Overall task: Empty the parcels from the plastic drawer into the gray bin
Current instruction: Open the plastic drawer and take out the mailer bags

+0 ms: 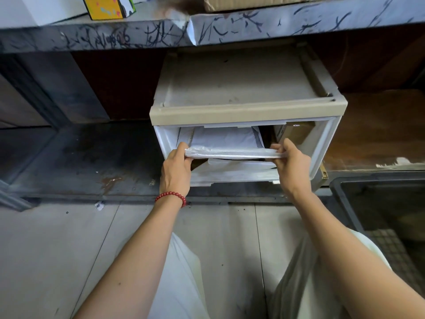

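Parcel (232,153): white plastic film, smooth, light being caught along glossy edge.
Plastic drawer (322,146): translucent whitish plastic, being dulled by scuffs.
Housing top (243,88): beige plastic, matt, being covered by dust.
Box (296,132): brown cardboard, matt.
Shelf edge (287,24): grey metal, worn, being marked by black scribbles.
Lower shelf (92,157): dark metal, rust being shown in patches.
Gray bin (345,204): matt plastic.
Bracelet (171,196): glossy red beads.
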{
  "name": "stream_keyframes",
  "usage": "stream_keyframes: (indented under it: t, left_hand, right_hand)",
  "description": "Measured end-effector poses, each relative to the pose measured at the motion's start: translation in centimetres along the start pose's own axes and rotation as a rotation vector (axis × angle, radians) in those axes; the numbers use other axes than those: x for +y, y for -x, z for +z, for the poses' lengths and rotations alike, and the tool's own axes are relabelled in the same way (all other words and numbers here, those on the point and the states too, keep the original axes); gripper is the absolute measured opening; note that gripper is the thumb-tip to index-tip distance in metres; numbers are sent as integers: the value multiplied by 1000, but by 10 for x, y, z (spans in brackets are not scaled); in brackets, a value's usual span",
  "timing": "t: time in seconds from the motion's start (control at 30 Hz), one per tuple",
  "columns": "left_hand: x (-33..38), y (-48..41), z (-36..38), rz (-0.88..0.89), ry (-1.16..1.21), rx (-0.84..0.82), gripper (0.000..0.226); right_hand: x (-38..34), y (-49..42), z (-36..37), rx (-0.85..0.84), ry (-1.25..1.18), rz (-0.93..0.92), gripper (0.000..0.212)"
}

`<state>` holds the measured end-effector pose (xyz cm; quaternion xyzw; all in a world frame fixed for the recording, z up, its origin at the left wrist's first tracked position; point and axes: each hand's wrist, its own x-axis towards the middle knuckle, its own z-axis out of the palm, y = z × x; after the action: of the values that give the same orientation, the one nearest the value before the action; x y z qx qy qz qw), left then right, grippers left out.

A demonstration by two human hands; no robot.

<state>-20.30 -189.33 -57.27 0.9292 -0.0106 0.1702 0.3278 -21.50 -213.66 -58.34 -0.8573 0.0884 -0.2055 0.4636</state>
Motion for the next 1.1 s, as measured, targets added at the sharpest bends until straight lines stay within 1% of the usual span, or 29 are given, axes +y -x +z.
stream_keyframes:
  t: [0.07, 0.13, 0.17, 0.2, 0.3, 0.43, 0.53, 0.63, 0.7, 0.8, 0.9, 1.0, 1.03, 1.1]
  left_hand:
    - [6, 4, -8, 30, 2, 13, 4]
    - [12, 9, -16, 44, 2, 22, 6]
    - [15, 12, -20, 48, -2, 24, 7]
    - [17, 16, -23, 51, -9, 28, 8]
    - [22, 27, -35, 70, -10, 55, 9]
    - [26, 39, -50, 95, 13, 104, 8]
    - [30, 50, -62, 131, 78, 138, 9]
    - [32, 62, -71, 146, 177, 68, 13]
    - [31, 67, -74, 114, 226, -2, 9]
    - [30, 69, -77, 46, 298, -57, 5]
    - [31, 68, -79, -4, 342, -66, 4]
    - [30, 65, -80, -38, 379, -56, 7]
    - [29, 64, -80, -54, 391, -55, 8]
    - [29, 62, -79, -82, 412, -44, 8]
  right_hand:
    - [-2, 5, -8, 2, 30, -57, 36]
    - [-8, 12, -17, 2, 29, -95, 47]
    - [-12, 16, -22, 8, 33, -103, 48]
    - [-16, 20, -26, 14, 29, -103, 46]
    - [-26, 34, -38, 31, -20, -112, 29]
    - [-35, 56, -45, 74, -111, -151, 21]
    - [-39, 69, -50, 85, -184, -159, 18]
    - [-41, 71, -59, 81, -204, -149, 18]
    - [-41, 71, -65, 64, -190, -158, 20]
    - [-37, 72, -68, 3, -162, -161, 21]
    - [-35, 73, -66, -50, -122, -130, 29]
    - [-37, 72, -63, -138, -304, -43, 36]
    - [-38, 71, -62, -167, -368, -17, 40]
    - [-38, 69, -59, -209, -461, 44, 57]
